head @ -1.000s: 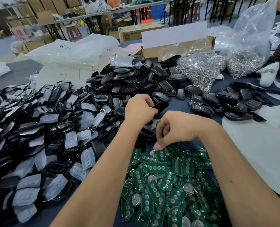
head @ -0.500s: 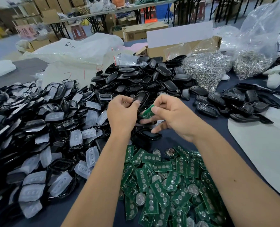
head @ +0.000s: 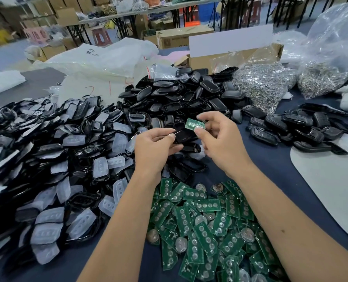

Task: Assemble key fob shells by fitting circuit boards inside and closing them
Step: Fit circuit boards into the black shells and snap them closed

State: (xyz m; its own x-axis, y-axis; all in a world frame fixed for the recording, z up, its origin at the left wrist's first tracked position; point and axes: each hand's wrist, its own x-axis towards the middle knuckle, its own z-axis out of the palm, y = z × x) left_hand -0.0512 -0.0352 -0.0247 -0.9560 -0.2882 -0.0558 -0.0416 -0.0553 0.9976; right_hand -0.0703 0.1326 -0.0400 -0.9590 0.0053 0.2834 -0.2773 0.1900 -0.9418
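My left hand (head: 155, 148) grips a black key fob shell half (head: 184, 135) in the middle of the table. My right hand (head: 222, 139) pinches a small green circuit board (head: 195, 124) between thumb and fingers, just above the shell's far end. A heap of green circuit boards (head: 205, 224) lies near me, under my forearms. A wide pile of black shell halves with clear rubber button pads (head: 53, 169) covers the left. Another heap of black shell halves (head: 181, 94) sits beyond my hands.
Closed black fobs (head: 295, 127) lie at the right beside a white sheet (head: 332, 180). Two clear bags of metal rings (head: 264, 82) and a cardboard box (head: 232, 55) stand at the back, with white plastic bags (head: 99, 60) at back left.
My right hand lifted a circuit board from the green heap and brought it up to the shell in my left hand. Both hands have risen away from the heap.
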